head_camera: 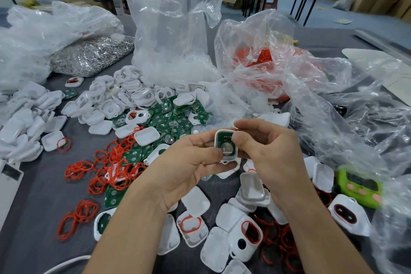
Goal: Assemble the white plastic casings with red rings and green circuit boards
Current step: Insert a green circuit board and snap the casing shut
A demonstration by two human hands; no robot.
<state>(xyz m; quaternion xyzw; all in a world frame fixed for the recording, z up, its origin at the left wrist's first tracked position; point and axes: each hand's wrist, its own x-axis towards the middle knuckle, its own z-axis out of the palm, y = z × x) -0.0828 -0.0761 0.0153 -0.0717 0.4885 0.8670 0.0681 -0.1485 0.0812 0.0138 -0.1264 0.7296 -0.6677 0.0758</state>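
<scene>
Both hands meet above the middle of the bench and grip 1 white casing between them. The left hand cradles it from the left and from underneath, with its fingers curled behind the shell and its thumb on the lower left edge. The right hand pinches it from the right, its thumb laid across the right side of the green circuit board that sits inside the shell. A round silver battery shows on the lower half of the board.

The step in hand looks like seating the board in the casing. To do it well, the left fingers should back the shell firmly, so that thumb pressure goes into the board and does not flex the plastic. It is better to press on the board's edges and corners than on the battery. The thumbs should work round until the board lies level with the rim on all 4 sides, because a tilted board would likely stop the cover from closing.

Whether a red ring is already fitted cannot be told, since the thumbs and the board cover the seat. That is worth a look before closing.

Supplies are close by. Loose red rings lie to the left, a heap of boards lies just beyond the hands, and casing halves lie scattered below them.
</scene>
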